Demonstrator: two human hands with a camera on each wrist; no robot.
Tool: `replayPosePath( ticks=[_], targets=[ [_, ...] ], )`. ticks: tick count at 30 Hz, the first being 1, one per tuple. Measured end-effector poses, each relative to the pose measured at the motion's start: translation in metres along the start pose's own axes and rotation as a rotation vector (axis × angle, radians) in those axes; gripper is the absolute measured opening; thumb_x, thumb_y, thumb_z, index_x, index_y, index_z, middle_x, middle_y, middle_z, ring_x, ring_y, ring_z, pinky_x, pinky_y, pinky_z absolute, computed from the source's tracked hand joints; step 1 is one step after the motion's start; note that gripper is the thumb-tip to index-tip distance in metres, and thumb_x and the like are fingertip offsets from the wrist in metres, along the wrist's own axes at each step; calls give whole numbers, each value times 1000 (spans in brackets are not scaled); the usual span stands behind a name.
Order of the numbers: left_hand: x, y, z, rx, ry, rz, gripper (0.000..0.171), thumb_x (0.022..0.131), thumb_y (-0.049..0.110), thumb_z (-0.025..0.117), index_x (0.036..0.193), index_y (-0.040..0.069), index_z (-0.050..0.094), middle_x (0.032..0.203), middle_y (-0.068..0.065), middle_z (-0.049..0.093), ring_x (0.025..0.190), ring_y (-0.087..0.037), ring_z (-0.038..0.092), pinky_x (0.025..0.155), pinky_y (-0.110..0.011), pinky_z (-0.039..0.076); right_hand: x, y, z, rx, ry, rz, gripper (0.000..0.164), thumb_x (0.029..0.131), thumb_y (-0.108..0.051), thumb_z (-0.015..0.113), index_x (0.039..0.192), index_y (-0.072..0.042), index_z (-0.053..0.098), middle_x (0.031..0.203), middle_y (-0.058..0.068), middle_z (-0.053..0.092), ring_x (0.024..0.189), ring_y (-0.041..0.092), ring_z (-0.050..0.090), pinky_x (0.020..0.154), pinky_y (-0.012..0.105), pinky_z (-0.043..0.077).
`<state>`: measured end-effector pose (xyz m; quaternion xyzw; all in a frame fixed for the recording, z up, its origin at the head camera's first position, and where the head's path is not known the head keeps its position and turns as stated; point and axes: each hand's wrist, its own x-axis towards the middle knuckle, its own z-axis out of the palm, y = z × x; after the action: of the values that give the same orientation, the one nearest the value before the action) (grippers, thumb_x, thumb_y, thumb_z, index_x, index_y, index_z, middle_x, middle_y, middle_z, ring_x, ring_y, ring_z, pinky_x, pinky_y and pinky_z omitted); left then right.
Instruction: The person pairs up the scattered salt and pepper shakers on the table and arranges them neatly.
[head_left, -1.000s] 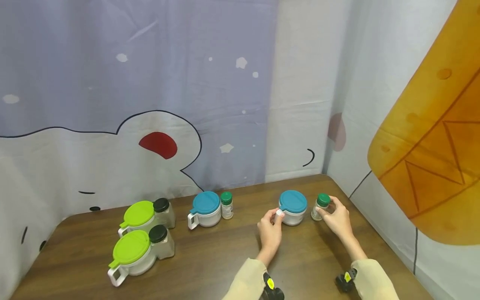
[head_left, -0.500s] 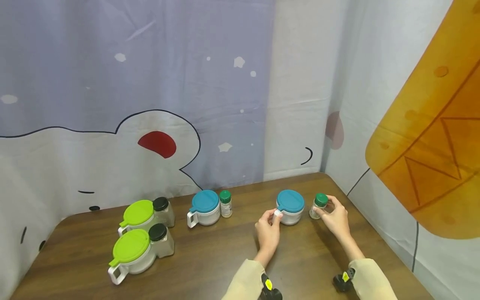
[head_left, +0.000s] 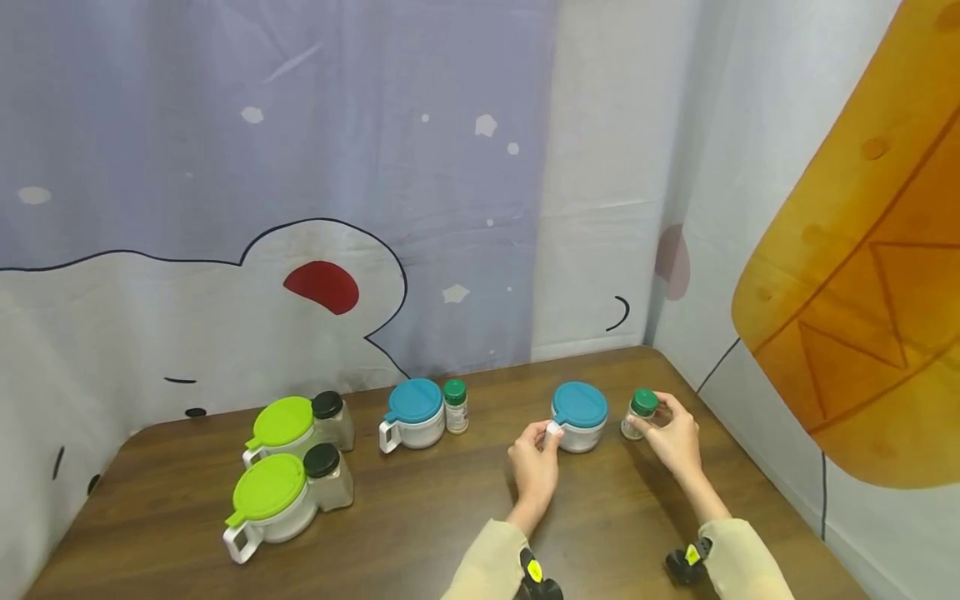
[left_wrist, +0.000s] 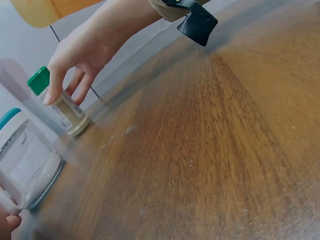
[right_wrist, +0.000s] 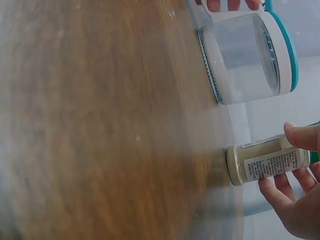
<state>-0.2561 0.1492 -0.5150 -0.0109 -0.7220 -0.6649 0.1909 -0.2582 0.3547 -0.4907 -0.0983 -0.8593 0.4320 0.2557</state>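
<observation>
My left hand (head_left: pixel 534 471) grips the white handle of a seasoning jar (head_left: pixel 579 417) with a blue lid. In the right wrist view the clear body of this jar (right_wrist: pixel 240 60) shows, its base on the table. To its right, my right hand (head_left: pixel 675 437) holds a small spice bottle (head_left: pixel 634 423) with a green cap, thumb on one side and fingers on the other. A printed label and pale contents show on the bottle (right_wrist: pixel 267 162) in the right wrist view. The bottle stands upright, apart from the jar. Only a bit of the left hand (left_wrist: pixel 7 225) appears in its own wrist view.
Left of my hands stand another blue-lidded jar (head_left: pixel 415 417) and green-capped bottle (head_left: pixel 456 408), side by side. Further left are two lime-lidded jars (head_left: pixel 270 500), each beside a black-capped square bottle (head_left: pixel 330 483). Printed curtains (head_left: pixel 450 208) rise behind the wooden table (head_left: pixel 420 533).
The held jar has shifted slightly left and nearer, with my left hand on its handle. The held spice bottle has come slightly nearer. Both grips look the same as before.
</observation>
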Motion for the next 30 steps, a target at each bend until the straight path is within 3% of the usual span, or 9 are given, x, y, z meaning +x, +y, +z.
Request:
replayPosePath(
  ticks=[19,30],
  targets=[
    [1,6,-17,-50,9,-82,13,84,6,71,95,-1,71,96,-20,73,90,-29,72,77,-33,59,-6,-15,11,-19,-42,-52,48,72,-11,83,114,-2,62,107,24,69,99,42,66,89,58,48],
    [4,17,-30,-90,18,-74,15,84,5,71,96,-4,70,95,-23,72,90,-30,72,76,-32,59,-9,-28,16,-13,-74,-78,48,72,-10,83,115,-1,61,108,23,69,99,41,66,90,58,47]
  ],
)
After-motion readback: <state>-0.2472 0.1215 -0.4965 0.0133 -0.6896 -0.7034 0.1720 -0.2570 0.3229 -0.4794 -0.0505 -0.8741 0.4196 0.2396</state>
